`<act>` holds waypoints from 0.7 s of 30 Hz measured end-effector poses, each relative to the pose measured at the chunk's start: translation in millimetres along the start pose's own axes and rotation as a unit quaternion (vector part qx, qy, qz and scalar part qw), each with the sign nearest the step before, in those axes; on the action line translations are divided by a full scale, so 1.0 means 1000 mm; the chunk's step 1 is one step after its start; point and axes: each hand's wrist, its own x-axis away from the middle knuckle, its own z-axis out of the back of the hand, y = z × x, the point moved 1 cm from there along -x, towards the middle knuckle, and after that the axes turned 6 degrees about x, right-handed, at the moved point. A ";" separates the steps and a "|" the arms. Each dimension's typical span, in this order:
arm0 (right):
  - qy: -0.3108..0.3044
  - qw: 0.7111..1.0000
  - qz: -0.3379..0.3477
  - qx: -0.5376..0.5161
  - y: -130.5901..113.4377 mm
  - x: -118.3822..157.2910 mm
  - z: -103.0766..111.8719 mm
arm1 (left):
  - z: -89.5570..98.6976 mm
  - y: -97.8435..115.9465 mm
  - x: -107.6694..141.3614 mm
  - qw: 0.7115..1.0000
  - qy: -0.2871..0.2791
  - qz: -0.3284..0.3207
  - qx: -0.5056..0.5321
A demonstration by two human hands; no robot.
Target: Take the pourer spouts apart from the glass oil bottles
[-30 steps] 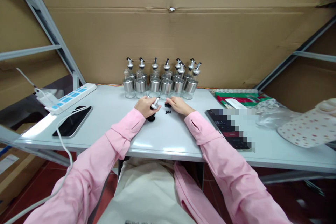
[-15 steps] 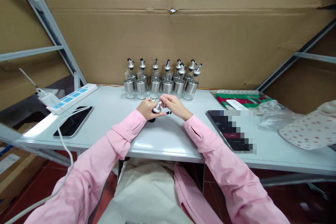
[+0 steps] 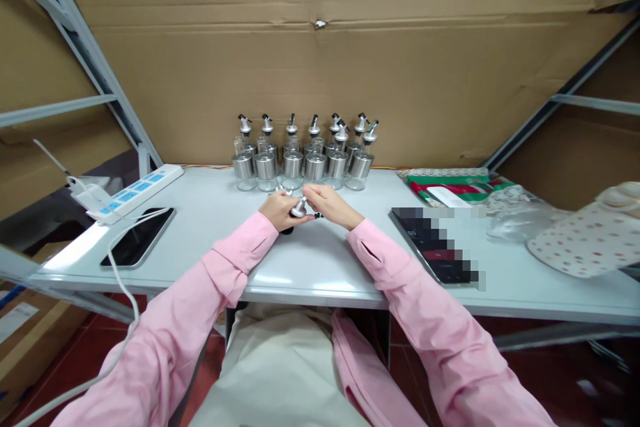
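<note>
Over the middle of a pale table [image 3: 320, 260], fingers screen much of a small pourer top [image 3: 299, 208]; its lower end is hidden. Small black pieces [image 3: 319, 215] below the right hand [image 3: 336, 205] are partly covered and too tiny to make out. The visible part is shiny silver, a rounded collar narrowing to a spout. It sits between the thumb and fingers of the left hand [image 3: 277, 209], which are closed around it. The right hand's bunched fingertips are at the spout's tip; whether they pinch anything, I cannot tell.

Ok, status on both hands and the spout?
Left hand gripping metal spout. Right hand at its upper end. Bottles stand behind, not between the hands.
</note>
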 end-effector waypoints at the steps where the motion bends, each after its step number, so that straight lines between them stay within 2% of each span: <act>1: 0.010 1.000 -0.001 0.014 0.000 0.000 0.000 | -0.001 0.000 -0.001 1.000 0.002 -0.001 -0.004; 9: 0.063 0.997 -0.018 0.048 0.002 -0.002 -0.001 | 0.000 0.002 -0.005 0.999 0.022 0.006 -0.028; 12: 0.083 0.996 -0.017 0.036 0.002 -0.003 -0.002 | 0.002 0.007 -0.006 0.999 0.017 0.030 0.027; 15: 0.095 0.995 -0.009 0.025 0.002 -0.002 -0.003 | 0.005 0.015 -0.007 0.989 0.018 0.080 0.120; 19: 0.116 0.993 -0.008 0.012 0.001 -0.001 -0.005 | 0.009 0.029 -0.009 0.949 0.007 0.142 0.283; 21: 0.131 0.991 -0.020 0.005 0.000 0.000 -0.005 | 0.008 0.036 -0.012 0.897 -0.017 0.173 0.405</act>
